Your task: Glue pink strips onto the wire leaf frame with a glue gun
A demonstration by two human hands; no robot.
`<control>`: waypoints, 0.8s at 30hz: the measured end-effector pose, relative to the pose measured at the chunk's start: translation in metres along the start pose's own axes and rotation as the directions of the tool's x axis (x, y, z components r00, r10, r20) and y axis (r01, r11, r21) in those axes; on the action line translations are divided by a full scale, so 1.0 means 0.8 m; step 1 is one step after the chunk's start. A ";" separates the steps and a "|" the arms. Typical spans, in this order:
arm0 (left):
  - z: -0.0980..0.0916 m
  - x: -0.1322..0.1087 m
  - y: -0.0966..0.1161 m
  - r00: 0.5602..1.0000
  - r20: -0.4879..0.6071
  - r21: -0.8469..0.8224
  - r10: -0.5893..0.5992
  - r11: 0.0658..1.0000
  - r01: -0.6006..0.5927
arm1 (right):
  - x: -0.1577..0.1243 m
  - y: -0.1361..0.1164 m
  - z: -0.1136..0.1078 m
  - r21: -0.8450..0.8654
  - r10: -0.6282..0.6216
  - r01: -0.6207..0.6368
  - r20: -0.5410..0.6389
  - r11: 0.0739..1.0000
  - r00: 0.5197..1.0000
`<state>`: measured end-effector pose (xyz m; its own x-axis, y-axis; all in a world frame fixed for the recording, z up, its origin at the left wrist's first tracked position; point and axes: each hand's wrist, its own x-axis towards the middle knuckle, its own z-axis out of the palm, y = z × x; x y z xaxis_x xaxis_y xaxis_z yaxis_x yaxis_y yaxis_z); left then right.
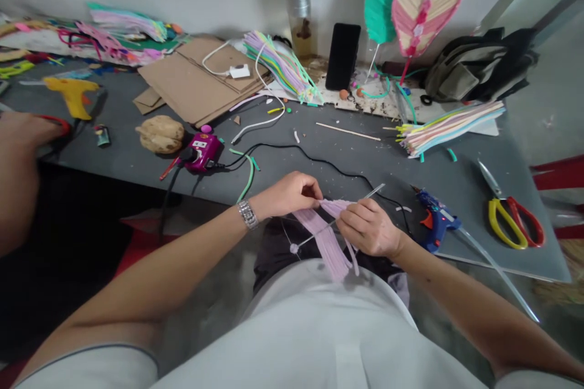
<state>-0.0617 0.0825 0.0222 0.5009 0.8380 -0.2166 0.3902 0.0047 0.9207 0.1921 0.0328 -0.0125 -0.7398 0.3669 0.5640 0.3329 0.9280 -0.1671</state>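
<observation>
My left hand [292, 193], a metal watch on its wrist, is closed in a pinch on the upper ends of a bunch of pale purple pipe cleaners [325, 237]. My right hand [368, 226] is closed too, gripping the same bunch just to the right. A thin grey stick [375, 191] runs diagonally through the bunch and ends in a small bead [294, 248] at the lower left. Both hands hover over my lap at the near edge of the grey table [347, 158].
A blue glue gun [435, 219] lies right of my hands, yellow-and-red scissors [513, 213] farther right. A purple glue gun [201, 152], pastel pipe cleaner bundles [449, 124], cardboard [196, 82], a black phone [343, 56] and finished feather shapes [424, 6] fill the table. Another person's arm [18, 164] is at left.
</observation>
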 end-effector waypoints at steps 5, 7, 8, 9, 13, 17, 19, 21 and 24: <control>0.016 -0.003 -0.018 0.984 -0.166 0.137 0.061 0.990 -0.038 | 0.002 0.013 0.019 -0.129 0.009 0.005 0.107 0.992 0.994; 0.020 -0.005 -0.022 0.979 -0.193 0.155 0.064 0.987 -0.034 | 0.005 0.013 0.022 -0.190 0.031 0.003 0.175 0.982 0.984; 0.022 -0.006 -0.023 0.976 -0.208 0.171 0.065 0.985 -0.029 | 0.006 0.012 0.021 -0.199 0.043 -0.002 0.202 0.980 0.979; 0.024 -0.007 -0.025 0.973 -0.219 0.200 0.069 0.980 -0.025 | 0.008 0.009 0.017 -0.192 0.055 -0.011 0.225 0.981 0.973; 0.028 -0.004 -0.033 0.961 -0.272 0.244 0.038 0.969 0.031 | -0.006 -0.010 -0.022 -0.181 0.223 -0.182 0.239 0.966 0.945; 0.032 -0.004 -0.037 0.955 -0.296 0.255 0.010 0.964 0.069 | -0.065 -0.041 -0.074 -0.326 0.709 -0.695 -0.094 0.641 0.699; 0.036 -0.005 -0.036 0.949 -0.313 0.259 0.028 0.964 0.057 | -0.100 -0.051 -0.090 -0.334 0.864 -0.906 -0.338 0.261 0.374; 0.040 -0.006 -0.034 0.942 -0.331 0.258 0.051 0.965 0.039 | -0.127 -0.053 -0.097 -0.269 0.934 -0.962 -0.353 -0.048 0.053; 0.042 -0.004 -0.032 0.939 -0.335 0.249 0.077 0.968 0.009 | -0.149 -0.042 -0.098 -0.201 0.947 -0.951 -0.269 -0.235 -0.177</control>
<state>-0.0472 0.0614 -0.0121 0.2421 0.9700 -0.0238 0.5749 -0.1237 0.8088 0.3149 -0.0474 -0.0102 0.6035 0.7963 -0.0410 0.7426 -0.5800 -0.3348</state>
